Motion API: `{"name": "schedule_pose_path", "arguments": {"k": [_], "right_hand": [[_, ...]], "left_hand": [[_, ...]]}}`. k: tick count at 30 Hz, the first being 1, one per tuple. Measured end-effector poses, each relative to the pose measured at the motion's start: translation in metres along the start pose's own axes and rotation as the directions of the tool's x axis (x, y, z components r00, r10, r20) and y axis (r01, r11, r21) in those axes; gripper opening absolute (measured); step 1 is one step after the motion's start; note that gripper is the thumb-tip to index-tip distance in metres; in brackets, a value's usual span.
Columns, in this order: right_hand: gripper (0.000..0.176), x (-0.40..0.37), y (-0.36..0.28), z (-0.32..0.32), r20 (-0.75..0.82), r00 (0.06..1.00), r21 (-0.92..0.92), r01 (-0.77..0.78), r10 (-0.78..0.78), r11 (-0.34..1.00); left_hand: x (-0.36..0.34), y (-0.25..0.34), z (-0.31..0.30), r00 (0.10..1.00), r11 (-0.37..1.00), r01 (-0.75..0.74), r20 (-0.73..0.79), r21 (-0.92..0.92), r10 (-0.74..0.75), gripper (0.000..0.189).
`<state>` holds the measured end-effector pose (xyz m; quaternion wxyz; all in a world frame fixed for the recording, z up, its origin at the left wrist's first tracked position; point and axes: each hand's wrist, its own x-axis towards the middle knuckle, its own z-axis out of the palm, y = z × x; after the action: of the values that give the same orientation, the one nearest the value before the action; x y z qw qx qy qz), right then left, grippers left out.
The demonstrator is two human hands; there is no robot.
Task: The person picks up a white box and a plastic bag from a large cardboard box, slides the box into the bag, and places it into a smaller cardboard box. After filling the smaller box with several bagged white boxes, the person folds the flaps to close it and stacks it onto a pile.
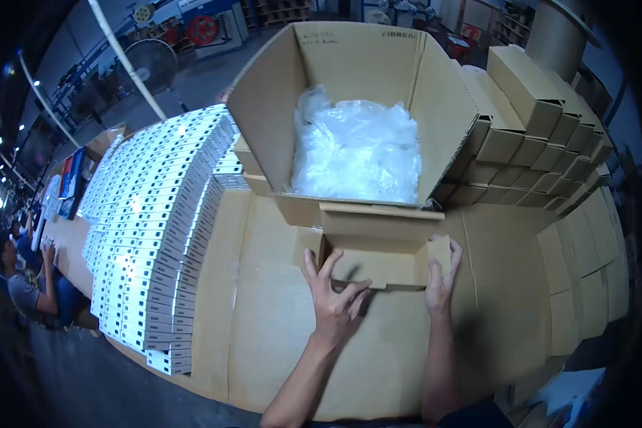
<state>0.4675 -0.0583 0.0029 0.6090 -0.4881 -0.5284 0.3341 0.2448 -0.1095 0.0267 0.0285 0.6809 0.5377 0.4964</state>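
Note:
A small brown cardboard box (385, 267) lies in front of me, its top open and its lid panel raised at the back. At its left front corner is my left hand (332, 301), fingers spread around the left side panel and front edge, with some fingertips inside. My right hand (442, 277) grips the right side panel, thumb on the inner side and fingers on the outer side. Just behind stands a large open carton (435, 128) with clear plastic bags (360, 150) in it.
Tall stacks of small white boxes (164, 228) line the left side. Folded brown boxes (528, 143) are piled at the right, above more cardboard pieces (581, 250). Cardboard sheeting (264, 321) covers the table. Another person (36, 278) sits far left.

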Motion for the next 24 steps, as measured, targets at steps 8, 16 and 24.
{"name": "schedule_pose_path", "arguments": {"k": [8,16,24], "right_hand": [[0.037,0.027,0.003,0.001,-0.097,0.994,-0.09,-0.058,0.049,0.994],[0.053,0.008,-0.044,0.007,-0.196,0.98,-0.277,-0.014,-0.042,0.961],[0.044,-0.024,-0.122,0.132,0.267,0.856,-0.258,0.507,-0.443,0.823]], "left_hand": [[0.027,-0.012,0.019,0.997,0.992,-0.075,0.036,0.099,0.071,0.026],[-0.008,-0.005,-0.046,1.0,0.994,0.003,-0.025,0.105,-0.001,0.032],[0.045,-0.121,-0.121,0.963,0.961,0.252,-0.126,0.11,-0.238,0.032]]}}
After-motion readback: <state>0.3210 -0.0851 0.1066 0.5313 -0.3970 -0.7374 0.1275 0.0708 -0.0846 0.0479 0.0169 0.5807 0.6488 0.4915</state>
